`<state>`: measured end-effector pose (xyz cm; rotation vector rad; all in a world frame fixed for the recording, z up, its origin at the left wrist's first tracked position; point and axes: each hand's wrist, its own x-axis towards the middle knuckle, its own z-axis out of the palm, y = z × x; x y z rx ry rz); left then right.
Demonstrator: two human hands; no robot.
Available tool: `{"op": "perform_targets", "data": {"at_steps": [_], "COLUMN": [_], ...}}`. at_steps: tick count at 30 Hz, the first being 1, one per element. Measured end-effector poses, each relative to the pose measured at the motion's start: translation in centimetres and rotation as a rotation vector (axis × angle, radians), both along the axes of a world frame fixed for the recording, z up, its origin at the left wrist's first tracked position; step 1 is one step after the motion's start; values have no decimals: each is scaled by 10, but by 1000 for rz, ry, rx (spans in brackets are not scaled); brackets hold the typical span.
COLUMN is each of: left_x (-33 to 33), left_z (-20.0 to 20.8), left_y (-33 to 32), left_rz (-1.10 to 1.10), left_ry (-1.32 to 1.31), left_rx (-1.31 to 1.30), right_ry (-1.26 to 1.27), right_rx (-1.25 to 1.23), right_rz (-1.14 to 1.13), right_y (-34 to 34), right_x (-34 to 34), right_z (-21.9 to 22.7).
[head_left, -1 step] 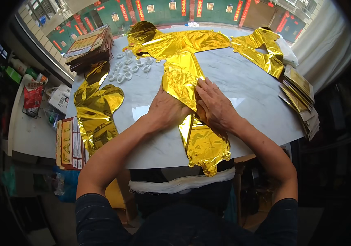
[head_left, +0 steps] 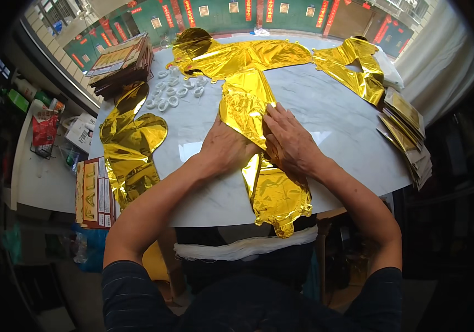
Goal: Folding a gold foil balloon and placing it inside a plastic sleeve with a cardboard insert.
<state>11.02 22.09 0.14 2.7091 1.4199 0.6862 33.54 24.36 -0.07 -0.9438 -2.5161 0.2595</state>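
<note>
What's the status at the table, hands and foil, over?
Left hand and right hand flat on the gold foil balloon, pressing it to the marble table. Small white rings lie clear, far left. Nothing blocking.

Just one head-worn fisheye here, looking steeply down from close above the near edge of the white marble table (head_left: 331, 119), facing across it toward the far edge, with straight lines bowing at the rim.
</note>
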Motion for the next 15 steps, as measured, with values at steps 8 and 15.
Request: {"op": "perform_targets", "data": {"at_steps": [8, 15], "left_x": [1, -13], "left_z": [-1, 5], "left_y": [1, -24], "left_rz": [-1, 126], "left_ry": [24, -217], "left_rx": [19, -247], "right_ry": [-41, -73], "right_rx": [21, 22], "right_rz": [26, -31], "right_y": [15, 12], "right_x": [-3, -4], "right_z": [-16, -16]}}
